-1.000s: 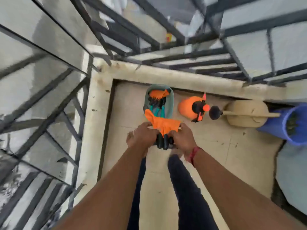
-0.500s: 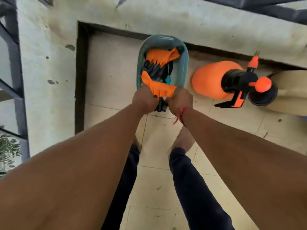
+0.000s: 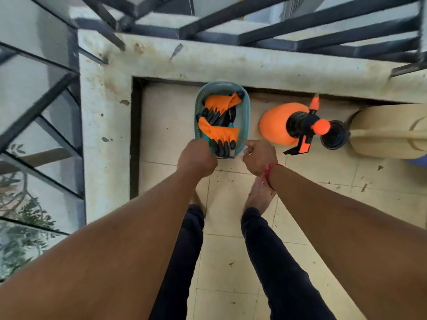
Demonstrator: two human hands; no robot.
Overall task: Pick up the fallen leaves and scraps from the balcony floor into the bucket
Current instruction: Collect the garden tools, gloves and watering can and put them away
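Observation:
A teal basket (image 3: 245, 105) stands on the balcony floor against the ledge, with two orange-and-black gloves (image 3: 221, 132) and a teal-handled tool in it. My left hand (image 3: 196, 157) is curled at the basket's near-left corner, its fingertips hidden. At the near-right corner my right hand (image 3: 258, 155) is a loose fist and seems to hold nothing. Small dry scraps (image 3: 364, 187) lie scattered on the beige tiles. No bucket shows clearly; only a blue sliver (image 3: 417, 161) sits at the right edge.
An orange pressure sprayer (image 3: 277, 125) with a black pump top lies right of the basket, beside a beige watering can (image 3: 388, 132). A concrete ledge (image 3: 106, 125) and dark metal railing (image 3: 277, 31) bound the corner. My bare feet (image 3: 260, 195) stand just behind the hands.
Both hands held one orange glove together; it now lies in the basket and the hands have parted to either side. The camera has tilted back up toward the railing.

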